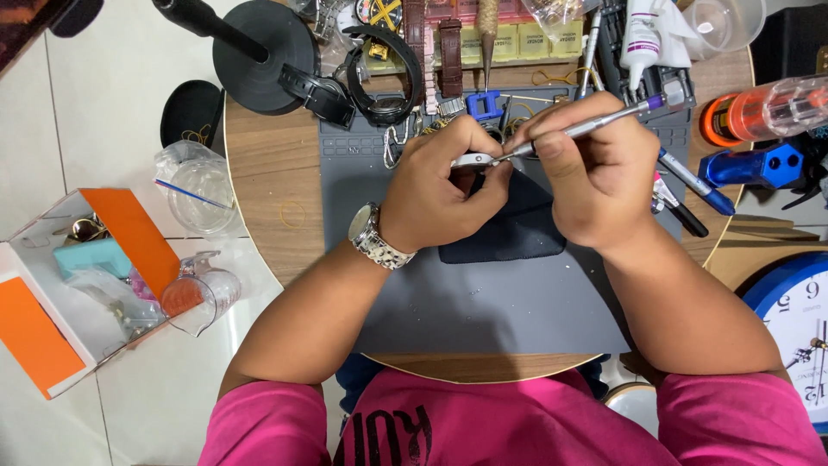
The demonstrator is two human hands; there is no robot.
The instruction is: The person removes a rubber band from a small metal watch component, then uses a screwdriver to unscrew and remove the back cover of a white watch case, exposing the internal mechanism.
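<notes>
Grey mat [483,302] lies bare below our hands; clutter crowds its far edge. Our left hand [440,185] pinches a small metal part [473,160], mostly hidden; right hand [595,173] grips a slim tool [595,126].

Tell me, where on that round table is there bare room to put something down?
The grey mat lies bare between the dark cloth and the near edge. The wood left of it holds only a rubber band. The far edge is crowded with tools and watch straps.

Watch-repair workspace: round wooden bench [276,185] with grey silicone work mat [483,302], brown leather watch straps [448,56], black wristwatch [384,82], blue wall clock [798,315].
</notes>
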